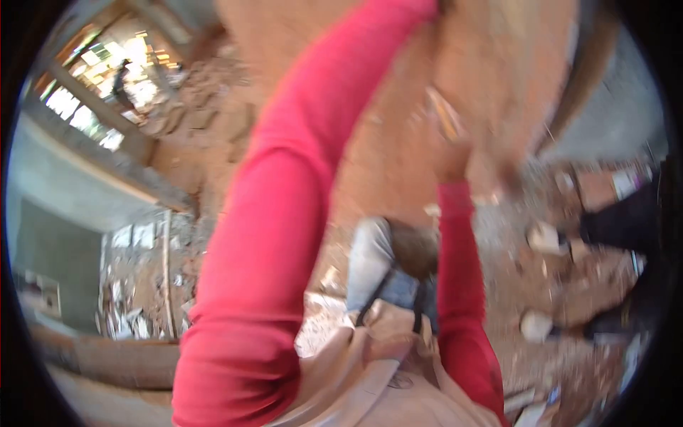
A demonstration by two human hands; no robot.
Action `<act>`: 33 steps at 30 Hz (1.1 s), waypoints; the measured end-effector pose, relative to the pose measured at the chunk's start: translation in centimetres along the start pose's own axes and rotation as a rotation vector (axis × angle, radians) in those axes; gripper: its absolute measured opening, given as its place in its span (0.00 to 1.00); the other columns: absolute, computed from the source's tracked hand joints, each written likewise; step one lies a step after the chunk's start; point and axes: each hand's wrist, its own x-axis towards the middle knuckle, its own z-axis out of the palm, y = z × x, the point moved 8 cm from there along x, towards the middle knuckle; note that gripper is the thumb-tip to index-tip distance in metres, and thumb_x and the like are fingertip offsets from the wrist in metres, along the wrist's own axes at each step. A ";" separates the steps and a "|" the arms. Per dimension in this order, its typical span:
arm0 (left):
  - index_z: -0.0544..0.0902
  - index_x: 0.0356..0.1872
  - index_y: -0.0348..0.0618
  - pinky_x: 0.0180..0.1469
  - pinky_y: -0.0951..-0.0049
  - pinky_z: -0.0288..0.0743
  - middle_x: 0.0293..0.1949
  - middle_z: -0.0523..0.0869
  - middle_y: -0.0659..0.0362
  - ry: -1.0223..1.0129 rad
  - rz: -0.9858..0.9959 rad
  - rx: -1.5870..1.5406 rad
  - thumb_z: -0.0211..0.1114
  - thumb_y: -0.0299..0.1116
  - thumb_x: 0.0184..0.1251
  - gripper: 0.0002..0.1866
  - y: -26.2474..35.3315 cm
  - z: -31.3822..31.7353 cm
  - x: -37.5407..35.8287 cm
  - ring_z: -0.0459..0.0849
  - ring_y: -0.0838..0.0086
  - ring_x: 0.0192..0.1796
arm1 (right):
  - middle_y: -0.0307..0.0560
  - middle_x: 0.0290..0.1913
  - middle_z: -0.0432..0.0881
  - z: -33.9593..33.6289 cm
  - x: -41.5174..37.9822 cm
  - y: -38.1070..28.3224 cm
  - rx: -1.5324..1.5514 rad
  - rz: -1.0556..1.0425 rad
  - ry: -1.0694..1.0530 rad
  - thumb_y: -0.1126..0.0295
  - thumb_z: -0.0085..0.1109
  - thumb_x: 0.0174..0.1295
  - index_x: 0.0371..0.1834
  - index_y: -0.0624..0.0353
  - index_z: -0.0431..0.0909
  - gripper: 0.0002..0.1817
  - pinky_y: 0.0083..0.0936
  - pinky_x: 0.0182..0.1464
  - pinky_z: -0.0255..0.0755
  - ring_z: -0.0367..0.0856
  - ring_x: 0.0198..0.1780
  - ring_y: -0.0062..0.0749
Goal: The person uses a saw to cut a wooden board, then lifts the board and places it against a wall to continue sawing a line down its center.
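My left arm in a pink-red sleeve (284, 171) reaches up across a reddish-brown surface (384, 135). Only a dark sliver of my left hand (444, 6) shows at the top edge, its fingers out of view. My right hand (453, 155) is in front of the same surface, blurred by motion, with its fingers closed. From it a slim, pale object with an orange-yellow stripe (446, 115) points up and slightly left; its exact kind I cannot tell.
Rubble (583, 285) covers the floor on the right, where another person's dark-clothed legs (626, 220) and pale shoes (544, 238) show. Broken pieces (203, 117) lie at upper left, near a bright opening with a distant person (122, 85). A thin pole (168, 277) stands at left.
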 end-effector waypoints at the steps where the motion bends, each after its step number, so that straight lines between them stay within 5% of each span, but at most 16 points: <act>1: 0.91 0.31 0.60 0.62 0.68 0.64 0.32 0.91 0.66 0.003 0.004 -0.027 0.72 0.58 0.52 0.16 0.0 0.1 0.3 0.88 0.79 0.40 | 0.51 0.42 0.89 -0.1 0.1 -1.2 -0.092 -0.207 0.070 0.72 0.63 0.65 0.55 0.64 0.82 0.16 0.31 0.44 0.81 0.89 0.43 0.34; 2: 0.90 0.32 0.59 0.57 0.67 0.68 0.33 0.90 0.65 -0.013 0.029 -0.059 0.68 0.51 0.59 0.11 0.3 0.3 0.4 0.87 0.77 0.41 | 0.53 0.44 0.89 0.6 -0.3 0.6 0.168 -0.026 0.010 0.74 0.63 0.64 0.55 0.66 0.82 0.17 0.31 0.47 0.82 0.89 0.46 0.36; 4: 0.90 0.26 0.70 0.53 0.73 0.72 0.29 0.90 0.72 0.063 -0.030 0.020 0.69 0.48 0.53 0.04 -0.5 -0.4 -1.0 0.86 0.79 0.37 | 0.56 0.49 0.87 -0.1 -0.5 1.0 0.153 -0.098 0.007 0.74 0.61 0.65 0.54 0.69 0.82 0.15 0.32 0.51 0.80 0.88 0.49 0.40; 5: 0.90 0.30 0.67 0.57 0.72 0.66 0.33 0.91 0.70 0.064 -0.023 -0.066 0.76 0.60 0.43 0.17 -0.6 0.4 -0.4 0.87 0.79 0.41 | 0.56 0.50 0.87 -0.1 -0.6 -0.9 0.095 -0.069 0.011 0.73 0.61 0.66 0.54 0.69 0.81 0.16 0.33 0.53 0.79 0.87 0.51 0.41; 11: 0.90 0.31 0.67 0.55 0.67 0.66 0.35 0.90 0.72 0.104 -0.007 -0.008 0.71 0.51 0.53 0.08 2.2 -2.3 -0.7 0.87 0.80 0.42 | 0.57 0.56 0.84 -1.2 -3.9 -1.1 0.028 0.039 0.038 0.71 0.58 0.69 0.59 0.69 0.78 0.18 0.34 0.59 0.74 0.83 0.56 0.44; 14: 0.89 0.36 0.60 0.58 0.63 0.66 0.37 0.90 0.67 0.080 0.125 0.043 0.64 0.44 0.58 0.09 5.7 -1.7 -2.9 0.87 0.75 0.42 | 0.56 0.57 0.83 -1.4 -4.5 -1.5 0.134 0.084 0.010 0.70 0.57 0.70 0.62 0.69 0.76 0.20 0.33 0.61 0.72 0.82 0.58 0.43; 16: 0.88 0.37 0.50 0.63 0.57 0.66 0.39 0.89 0.61 0.374 0.050 0.019 0.59 0.41 0.60 0.12 6.6 -4.1 -6.5 0.85 0.68 0.45 | 0.56 0.57 0.83 -1.7 -5.2 -1.5 0.181 0.097 -0.001 0.70 0.56 0.71 0.64 0.69 0.74 0.21 0.33 0.61 0.72 0.82 0.58 0.42; 19: 0.88 0.35 0.45 0.66 0.53 0.65 0.41 0.86 0.56 0.434 0.071 0.019 0.57 0.40 0.62 0.14 8.1 -3.0 -9.8 0.82 0.63 0.49 | 0.55 0.58 0.83 -1.9 -5.9 -0.5 0.225 0.202 -0.036 0.70 0.55 0.71 0.67 0.69 0.72 0.23 0.31 0.60 0.72 0.81 0.58 0.39; 21: 0.88 0.36 0.45 0.66 0.53 0.65 0.42 0.85 0.57 0.437 0.059 0.005 0.57 0.40 0.62 0.14 8.5 -2.2 -11.1 0.82 0.63 0.51 | 0.56 0.60 0.81 -1.2 -6.8 0.2 0.326 0.523 -0.186 0.72 0.54 0.71 0.68 0.70 0.70 0.23 0.29 0.59 0.72 0.80 0.58 0.37; 26: 0.89 0.39 0.41 0.70 0.48 0.62 0.49 0.85 0.54 0.345 0.105 -0.021 0.55 0.39 0.65 0.16 8.7 -1.1 -11.6 0.80 0.61 0.57 | 0.58 0.59 0.81 -1.6 -6.1 0.2 0.227 0.337 -0.133 0.72 0.53 0.72 0.68 0.71 0.69 0.24 0.29 0.59 0.72 0.80 0.57 0.38; 30: 0.88 0.38 0.43 0.69 0.52 0.64 0.41 0.85 0.58 0.383 0.129 0.010 0.57 0.39 0.63 0.14 8.4 -1.1 -11.0 0.81 0.64 0.50 | 0.60 0.58 0.82 -2.1 -5.0 -1.9 0.125 0.095 -0.055 0.71 0.54 0.72 0.67 0.74 0.70 0.23 0.30 0.60 0.71 0.82 0.58 0.42; 33: 0.88 0.37 0.42 0.66 0.50 0.66 0.40 0.86 0.59 0.305 0.138 -0.060 0.58 0.39 0.62 0.14 8.8 -0.5 -10.0 0.81 0.64 0.49 | 0.62 0.60 0.81 -2.6 -3.2 -2.3 0.097 0.149 -0.132 0.71 0.54 0.72 0.64 0.75 0.72 0.22 0.31 0.61 0.71 0.80 0.60 0.45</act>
